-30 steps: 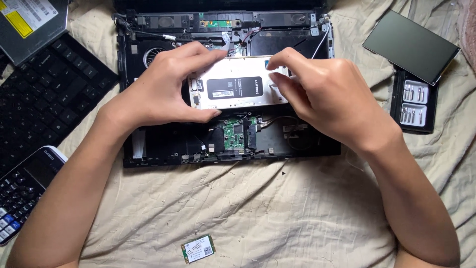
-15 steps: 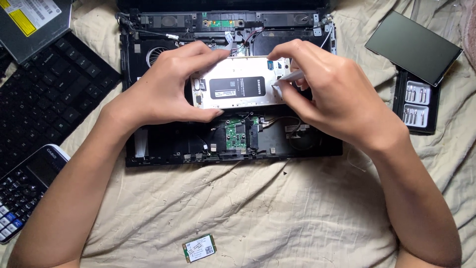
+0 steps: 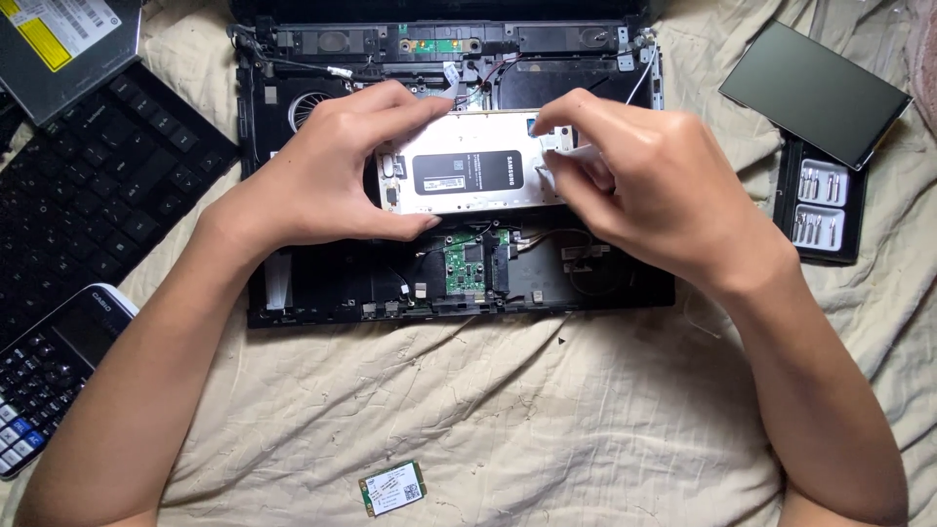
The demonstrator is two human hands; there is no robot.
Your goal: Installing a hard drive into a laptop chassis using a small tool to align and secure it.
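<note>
While your left hand [image 3: 317, 176] clamps the left end of the silver drive [image 3: 468, 176], thumb under its near edge and fingers over the far edge, your right hand [image 3: 649, 190] is closed on the right end, fingertips pinching at the connector corner; can't tell if there's a tool in there. Drive sits over the middle of the opened laptop chassis [image 3: 312, 288], slightly raised from the bay as far as I can see.

Room: tight at the far side, with loose cables and the speaker bar just behind the drive. Near side has the green circuit board [image 3: 467, 265] just below the drive edge. Left of the chassis, the detached keyboard [image 3: 93, 185] lies close; the calculator [image 3: 54, 366] sits by your left forearm. Right, the screwdriver bit case [image 3: 820, 210] and dark panel [image 3: 815, 93] are well apart. Open cloth [image 3: 547, 420] towards you, only a small green wireless card [image 3: 392, 488] on it.

Drive look: flat brushed-metal rectangle, black label centred, small white sticker on it.
</note>
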